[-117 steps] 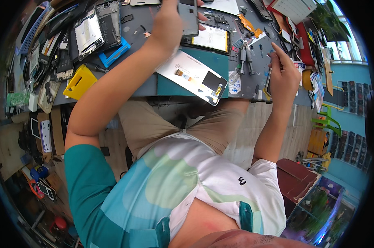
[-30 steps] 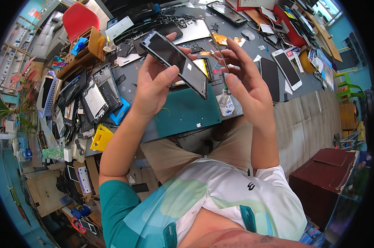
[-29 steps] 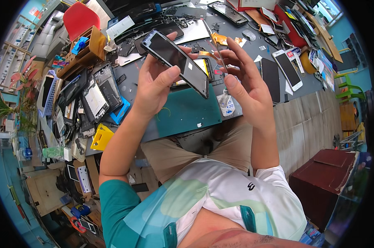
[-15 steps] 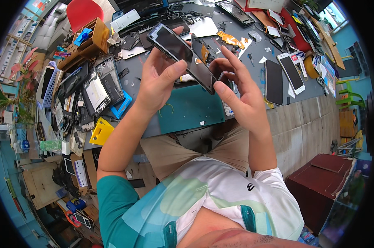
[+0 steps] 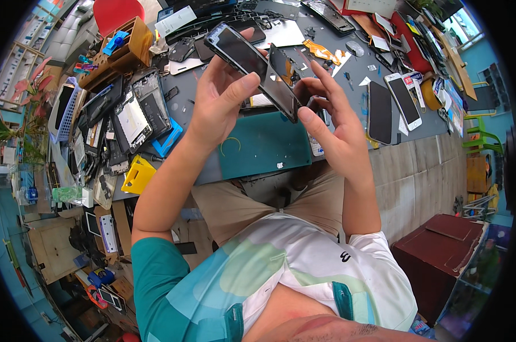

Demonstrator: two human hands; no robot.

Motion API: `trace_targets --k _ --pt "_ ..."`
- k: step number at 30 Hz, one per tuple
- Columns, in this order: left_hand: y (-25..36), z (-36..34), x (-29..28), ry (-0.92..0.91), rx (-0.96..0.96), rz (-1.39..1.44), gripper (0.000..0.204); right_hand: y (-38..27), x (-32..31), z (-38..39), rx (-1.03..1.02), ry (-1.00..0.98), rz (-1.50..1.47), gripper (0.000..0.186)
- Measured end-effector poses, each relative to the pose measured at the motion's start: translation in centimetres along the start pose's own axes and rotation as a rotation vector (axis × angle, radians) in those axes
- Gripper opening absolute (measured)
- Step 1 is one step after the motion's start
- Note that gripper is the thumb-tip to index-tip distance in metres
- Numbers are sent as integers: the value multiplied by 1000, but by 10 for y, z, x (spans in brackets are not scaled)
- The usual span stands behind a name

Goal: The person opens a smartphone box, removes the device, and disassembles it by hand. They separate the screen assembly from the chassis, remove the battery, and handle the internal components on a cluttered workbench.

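Note:
My left hand (image 5: 219, 101) grips a dark phone screen panel (image 5: 248, 61), holding it tilted above the workbench. My right hand (image 5: 332, 122) is at the panel's lower right end, fingers curled around its edge, with a thin dark strip sticking up from the panel between the two hands. Below both hands lies a teal work mat (image 5: 263, 145) on the grey bench top (image 5: 349, 74).
Opened phones and loose parts (image 5: 135, 114) crowd the bench's left side, with a yellow tool (image 5: 137, 175) and a blue one (image 5: 168, 138). Two phones (image 5: 392, 102) lie at the right. A wooden organiser (image 5: 127, 48) stands at back left. A dark red box (image 5: 440, 256) sits on the floor.
Both hands brought the panel up from the bench, where it lay 3.9 s ago. Over the last second my right hand closed in on the panel's lower end.

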State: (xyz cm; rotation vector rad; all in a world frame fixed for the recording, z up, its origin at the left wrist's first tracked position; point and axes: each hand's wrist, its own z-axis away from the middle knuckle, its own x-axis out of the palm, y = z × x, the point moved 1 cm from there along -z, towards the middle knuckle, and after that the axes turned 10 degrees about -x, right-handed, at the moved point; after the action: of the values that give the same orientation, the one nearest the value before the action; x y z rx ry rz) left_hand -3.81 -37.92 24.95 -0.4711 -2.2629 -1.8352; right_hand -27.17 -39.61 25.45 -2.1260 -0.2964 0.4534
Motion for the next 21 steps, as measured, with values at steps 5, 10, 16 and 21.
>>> trace_targets --k 5,10,16,21 --pt "-3 1 0 -41 -66 56 79 -1 2 -2 -6 -27 24 77" --pt "-8 2 2 -33 -98 104 81 -1 7 -4 6 -27 -4 78" --pt "-10 3 7 -36 -71 48 82 -4 17 -11 -49 -12 -45 75" --pt "-8 5 7 -53 -104 58 81 -5 20 -16 -141 -29 34 68"
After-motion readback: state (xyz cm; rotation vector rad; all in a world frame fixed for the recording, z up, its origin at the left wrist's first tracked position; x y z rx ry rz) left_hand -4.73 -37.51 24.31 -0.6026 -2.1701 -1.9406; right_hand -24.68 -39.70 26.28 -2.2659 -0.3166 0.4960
